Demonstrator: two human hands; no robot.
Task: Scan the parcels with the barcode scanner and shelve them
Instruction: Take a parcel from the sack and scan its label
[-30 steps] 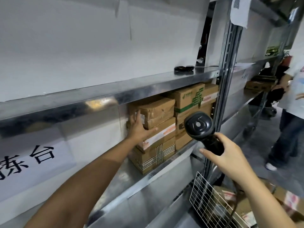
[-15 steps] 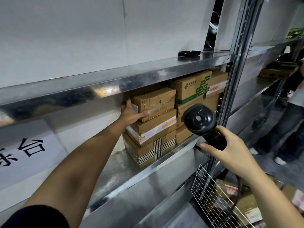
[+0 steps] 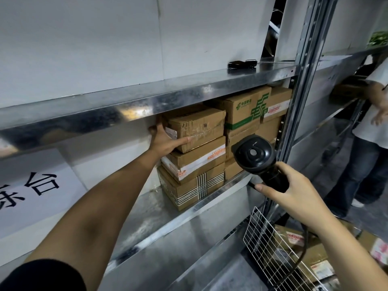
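Observation:
A worn brown parcel lies on top of a stack of two other cardboard parcels on the metal shelf. My left hand presses flat against the top parcel's left end, thumb stretched along its front lower edge. A black barcode scanner is gripped by its handle in my right hand, head turned toward the boxes, just right of the stack. Its cable hangs down under my wrist. More boxes, one with green print, fill the shelf to the right.
A wire basket with several more parcels stands at the lower right. A steel upright divides the racks. Another person stands at the right by the far shelf. A black object lies on the upper shelf. A paper sign hangs at the left.
My left hand slid from the stack's front to the top parcel's left end and now lies flat against it. The view shifted closer; the scanner stays in my right hand.

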